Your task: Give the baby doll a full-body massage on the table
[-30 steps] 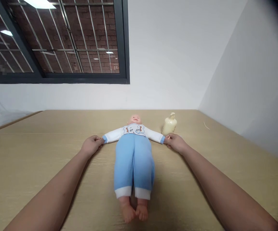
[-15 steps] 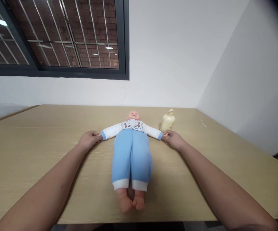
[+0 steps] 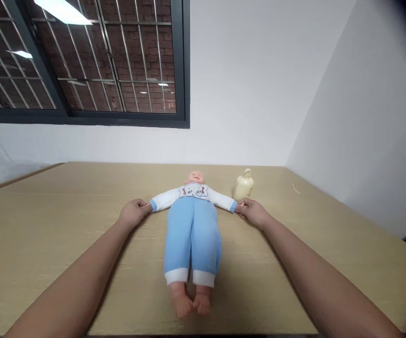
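A baby doll (image 3: 193,234) lies on its back on the wooden table, feet towards me and head at the far side. It wears blue trousers with white cuffs and a white top with an elephant print. Both its arms are stretched out sideways. My left hand (image 3: 134,213) is closed around the doll's hand at the left sleeve end. At the other sleeve, my right hand (image 3: 254,212) grips the doll's other hand between thumb and fingers. The doll's hands are mostly hidden in my fingers.
A cream pump bottle (image 3: 244,185) stands just behind my right hand. Farther right lies a thin pale strip (image 3: 296,188) on the table (image 3: 118,300). White walls and a barred window (image 3: 118,61) rise beyond the far edge. Clear plastic sheeting (image 3: 9,173) shows at the left.
The view has tilted up slightly, so the table and doll sit lower in the picture. Both my hands keep their hold, and the doll's arms stay spread.
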Demonstrator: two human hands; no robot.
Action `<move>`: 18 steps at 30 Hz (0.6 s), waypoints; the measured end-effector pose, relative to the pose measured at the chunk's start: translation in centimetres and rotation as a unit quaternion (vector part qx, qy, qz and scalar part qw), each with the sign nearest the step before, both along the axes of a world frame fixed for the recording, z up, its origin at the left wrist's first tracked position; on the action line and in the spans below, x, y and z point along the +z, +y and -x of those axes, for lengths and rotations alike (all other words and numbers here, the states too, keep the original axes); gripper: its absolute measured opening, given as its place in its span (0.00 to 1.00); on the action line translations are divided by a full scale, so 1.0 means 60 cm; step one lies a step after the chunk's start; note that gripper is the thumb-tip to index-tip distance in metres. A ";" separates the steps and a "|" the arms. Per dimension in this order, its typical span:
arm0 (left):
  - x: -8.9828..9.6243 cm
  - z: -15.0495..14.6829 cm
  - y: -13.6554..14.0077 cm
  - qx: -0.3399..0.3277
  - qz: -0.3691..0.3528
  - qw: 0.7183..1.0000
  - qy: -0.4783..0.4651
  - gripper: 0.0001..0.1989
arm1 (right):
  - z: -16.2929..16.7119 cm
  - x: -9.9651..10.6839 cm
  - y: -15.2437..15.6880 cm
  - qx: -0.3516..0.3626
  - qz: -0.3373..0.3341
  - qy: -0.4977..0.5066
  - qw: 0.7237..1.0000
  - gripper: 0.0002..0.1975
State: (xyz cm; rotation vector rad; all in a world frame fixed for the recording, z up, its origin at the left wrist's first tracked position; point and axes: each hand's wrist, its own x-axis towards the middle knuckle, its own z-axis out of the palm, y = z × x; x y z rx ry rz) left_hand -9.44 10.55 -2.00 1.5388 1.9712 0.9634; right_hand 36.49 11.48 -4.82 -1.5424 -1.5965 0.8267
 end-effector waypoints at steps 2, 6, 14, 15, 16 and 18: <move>0.004 -0.002 -0.005 -0.011 -0.001 1.000 -0.021 0.13 | -0.001 -0.002 0.001 0.000 0.006 0.011 1.000 0.14; 0.012 -0.005 -0.013 -0.032 -0.011 0.997 -0.071 0.13 | -0.002 -0.004 0.003 0.006 0.016 0.041 0.999 0.13; 0.014 -0.002 -0.017 -0.063 -0.029 0.986 -0.152 0.17 | -0.006 0.001 0.006 0.026 0.047 0.166 0.985 0.16; 0.014 -0.003 -0.017 -0.065 -0.029 0.985 -0.160 0.19 | -0.007 0.004 0.006 0.030 0.053 0.187 0.981 0.16; 0.014 -0.004 -0.018 -0.068 -0.028 0.983 -0.166 0.21 | -0.007 0.007 0.005 0.033 0.058 0.206 0.976 0.17; 0.014 -0.006 -0.019 -0.076 -0.028 0.980 -0.183 0.23 | -0.004 0.013 0.003 0.037 0.068 0.239 0.968 0.17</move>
